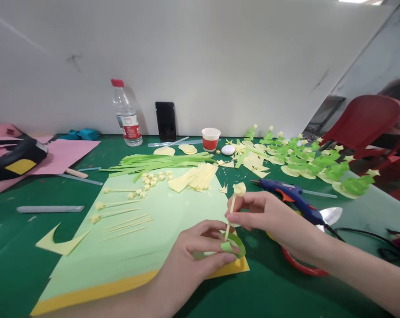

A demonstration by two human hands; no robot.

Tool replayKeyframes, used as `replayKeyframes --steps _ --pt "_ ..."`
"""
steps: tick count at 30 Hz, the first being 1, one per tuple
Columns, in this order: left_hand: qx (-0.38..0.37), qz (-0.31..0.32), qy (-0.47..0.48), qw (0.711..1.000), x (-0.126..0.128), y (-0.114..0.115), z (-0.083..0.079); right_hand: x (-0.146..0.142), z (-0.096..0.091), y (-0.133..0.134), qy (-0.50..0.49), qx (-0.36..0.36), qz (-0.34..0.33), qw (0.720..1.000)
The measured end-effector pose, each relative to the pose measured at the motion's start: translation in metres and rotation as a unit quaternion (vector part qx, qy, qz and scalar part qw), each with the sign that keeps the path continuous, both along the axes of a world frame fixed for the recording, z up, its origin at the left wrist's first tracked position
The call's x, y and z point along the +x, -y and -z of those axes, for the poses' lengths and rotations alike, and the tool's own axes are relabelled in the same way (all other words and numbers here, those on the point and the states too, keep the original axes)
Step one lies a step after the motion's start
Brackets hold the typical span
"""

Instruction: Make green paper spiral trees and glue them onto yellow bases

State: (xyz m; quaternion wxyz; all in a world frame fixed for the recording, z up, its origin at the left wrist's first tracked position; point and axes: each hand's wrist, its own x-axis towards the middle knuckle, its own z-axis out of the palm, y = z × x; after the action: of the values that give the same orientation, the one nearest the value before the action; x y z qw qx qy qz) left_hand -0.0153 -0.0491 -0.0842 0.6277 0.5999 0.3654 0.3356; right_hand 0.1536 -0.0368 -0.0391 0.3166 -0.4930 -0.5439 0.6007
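Observation:
My right hand (pixel 257 210) pinches a thin pale stick (pixel 231 211) topped with a yellow paper star (pixel 239 189). A curled green paper strip (pixel 238 244) is held between the fingers of my left hand (pixel 204 249), and the stick's lower end meets it there. Whether the two are joined cannot be seen. Both hands are over the right front corner of a light green sheet (pixel 143 245). On the sheet lie star-topped sticks (pixel 120 204), bare sticks (pixel 127 228), small folded stars (pixel 150 180) and a fan of pale yellow strips (pixel 196 177).
Right of my hands lie a blue glue gun (pixel 292 194) with its cord and red-handled scissors (pixel 302 265). Finished green spirals with stars (pixel 332 170) stand at the back right. A bottle (pixel 127 117), phone (pixel 165 121) and paper cup (pixel 211 140) line the wall.

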Motion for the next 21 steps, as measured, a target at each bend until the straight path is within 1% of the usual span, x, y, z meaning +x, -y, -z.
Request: replayKeyframes --steps 4,9,13,19,21 --pt "-0.02 0.02 0.023 0.999 0.0 0.002 -0.004 -0.002 0.008 0.006 -0.021 -0.038 -0.011 0.999" --pt "-0.003 0.036 -0.007 0.999 0.0 -0.002 -0.002 0.0 0.012 0.007 -0.034 -0.037 -0.018 0.999" --pt "0.009 0.04 -0.016 0.999 -0.001 -0.007 0.0 0.002 0.015 0.007 0.003 -0.034 0.002 0.999" --pt "-0.018 0.051 -0.011 0.998 -0.001 -0.007 0.001 0.0 0.023 0.007 -0.017 -0.049 -0.015 0.999" --pt "-0.03 0.052 -0.013 0.998 -0.001 -0.006 0.001 0.0 0.023 0.007 -0.006 -0.05 -0.019 0.999"
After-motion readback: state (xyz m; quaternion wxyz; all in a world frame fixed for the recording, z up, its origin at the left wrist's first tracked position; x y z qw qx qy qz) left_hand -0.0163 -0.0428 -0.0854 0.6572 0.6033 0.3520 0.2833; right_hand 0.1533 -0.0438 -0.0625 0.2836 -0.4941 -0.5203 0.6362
